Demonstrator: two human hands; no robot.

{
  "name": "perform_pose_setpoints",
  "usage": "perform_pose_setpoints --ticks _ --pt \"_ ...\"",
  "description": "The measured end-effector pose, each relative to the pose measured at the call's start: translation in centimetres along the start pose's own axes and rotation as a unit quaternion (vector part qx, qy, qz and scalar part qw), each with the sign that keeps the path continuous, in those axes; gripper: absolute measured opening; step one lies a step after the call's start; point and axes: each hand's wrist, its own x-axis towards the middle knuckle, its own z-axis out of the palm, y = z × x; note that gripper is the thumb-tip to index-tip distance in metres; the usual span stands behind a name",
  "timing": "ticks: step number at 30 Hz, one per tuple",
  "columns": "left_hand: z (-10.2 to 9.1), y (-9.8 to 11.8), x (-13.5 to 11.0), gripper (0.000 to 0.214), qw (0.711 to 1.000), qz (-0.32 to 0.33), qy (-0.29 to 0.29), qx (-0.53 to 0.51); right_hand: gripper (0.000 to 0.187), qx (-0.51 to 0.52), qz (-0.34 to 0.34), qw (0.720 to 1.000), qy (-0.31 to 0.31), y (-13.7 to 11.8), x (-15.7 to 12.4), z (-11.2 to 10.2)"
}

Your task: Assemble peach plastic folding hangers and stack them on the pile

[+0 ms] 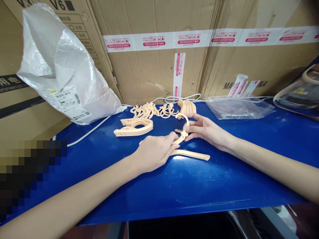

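Note:
My right hand (205,128) pinches a beige plastic hanger hook (186,119) by its lower end, with the curve pointing up and left. My left hand (155,152) is closed around a beige hanger arm (179,139), whose right end meets the base of the hook. Whether the two are locked together I cannot tell. Below my hands, another hanger arm (193,154) lies on the blue table, partly hidden behind my left hand. A small stack of curved hanger pieces (133,131) lies to the left of the hands.
Behind the hands lie a pile of loose hooks (149,110) and a stack of hanger arms (187,106). A white plastic bag (67,66) stands at the left. Clear plastic wrap (239,109) and a transparent bag (299,94) are at the right. Cardboard boxes (154,73) back the table (199,189).

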Motion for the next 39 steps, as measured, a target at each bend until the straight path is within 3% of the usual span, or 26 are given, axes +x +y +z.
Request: perform_pose_setpoints --ticks 15,32,39 --pt "0.58 -0.32 -0.25 0.019 0.997 0.046 0.065 0.017 0.046 0.067 0.017 0.997 -0.044 -0.18 -0.09 0.29" --pt "0.21 -0.01 -0.08 0.028 1.0 -0.004 0.006 0.03 0.052 -0.062 -0.07 0.995 -0.02 -0.33 -0.44 0.58" --pt "0.17 0.04 0.01 0.027 0.998 0.0 0.012 0.056 0.047 -0.131 -0.113 0.985 -0.018 -0.59 -0.68 0.78"
